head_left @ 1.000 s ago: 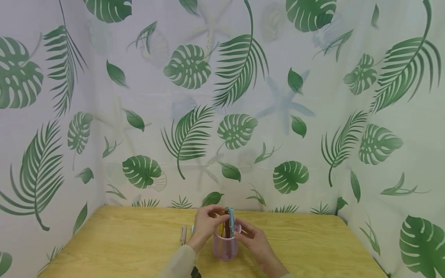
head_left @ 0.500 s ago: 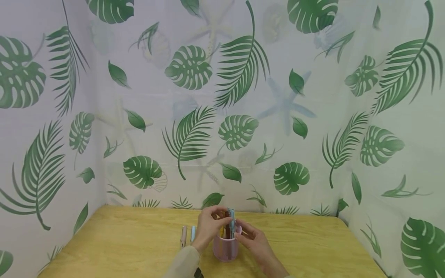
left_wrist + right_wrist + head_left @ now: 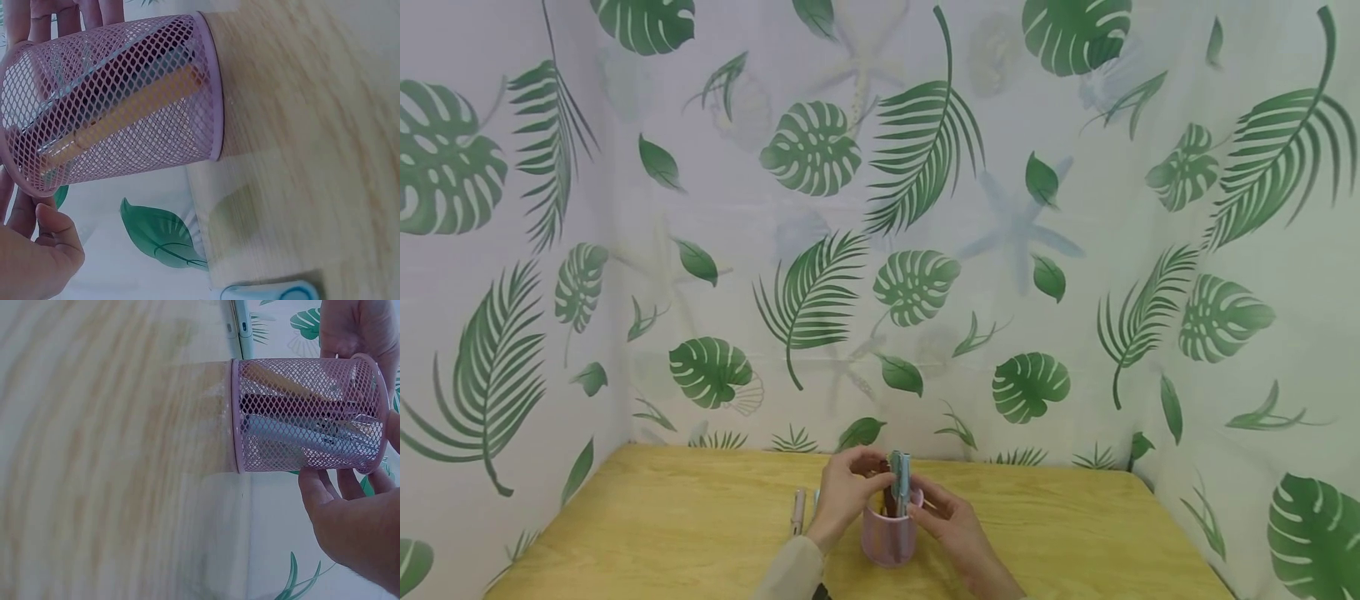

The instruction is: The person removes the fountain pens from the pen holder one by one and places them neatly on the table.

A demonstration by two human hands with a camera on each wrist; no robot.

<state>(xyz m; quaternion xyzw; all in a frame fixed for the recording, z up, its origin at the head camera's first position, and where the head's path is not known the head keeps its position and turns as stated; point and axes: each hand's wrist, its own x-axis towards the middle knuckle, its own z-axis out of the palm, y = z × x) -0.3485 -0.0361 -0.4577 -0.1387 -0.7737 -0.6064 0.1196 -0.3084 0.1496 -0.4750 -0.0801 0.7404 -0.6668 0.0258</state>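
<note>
A pink mesh pen cup (image 3: 887, 543) stands upright on the table, holding several pens. Among them a light blue pen (image 3: 905, 479) rises above the rim beside a dark reddish-brown pen (image 3: 890, 493), which leans left; an orange-yellow pen (image 3: 125, 119) shows through the mesh. My left hand (image 3: 842, 493) is over the cup's left rim, thumb and fingers pinching at the brown pen's upper part; the exact contact is partly hidden. My right hand (image 3: 952, 523) holds the cup's right side near the rim, thumb in front and fingers behind.
On the wood-grain table (image 3: 1060, 533), left of the cup, lie a beige-grey pen (image 3: 797, 512) and a light blue pen (image 3: 269, 292), mostly covered by the left hand in the head view. A leaf-printed curtain (image 3: 925, 333) encloses the table's back and sides.
My left hand has shifted slightly among the pens, and the brown pen now leans left, apart from the blue one. The right hand keeps its hold on the cup.
</note>
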